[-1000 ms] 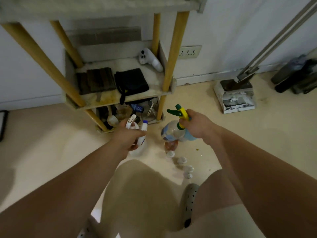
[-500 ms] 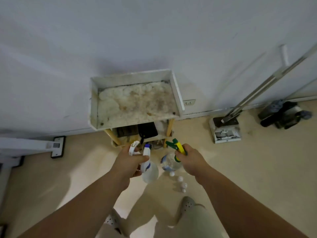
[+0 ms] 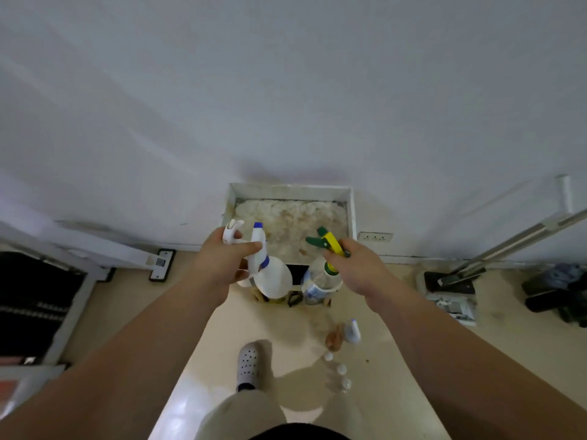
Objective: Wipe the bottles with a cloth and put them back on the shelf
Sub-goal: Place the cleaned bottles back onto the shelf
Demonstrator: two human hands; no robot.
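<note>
Hands first: my left hand is curled round the neck of a translucent white plastic spray bottle with a blue collar and nozzle tip. The same grip pins a second white trigger head beside it. I think that head belongs to a separate bottle, but I cannot confirm it. My right hand is clamped on the yellow-and-green trigger of a clear plastic spray bottle. Both loads hang in the air over the front edge of the stained, white-walled top tray of the shelf. Several small bottles stand on the beige floor near my white perforated clog.

I see no cloth anywhere, so I judge this to be the put-back step. To do it well I would lower one hand at a time and set each base flat toward the back wall of the tray. I would turn the trigger heads so they do not tangle. I would let go with the left only once everything in it stands on its own, since a double grip invites one to tip.

As for writing, the clear bottle carries a blue-and-white label that is too small to read. Nothing else is legible. A white wall socket sits just right of the tray.
</note>
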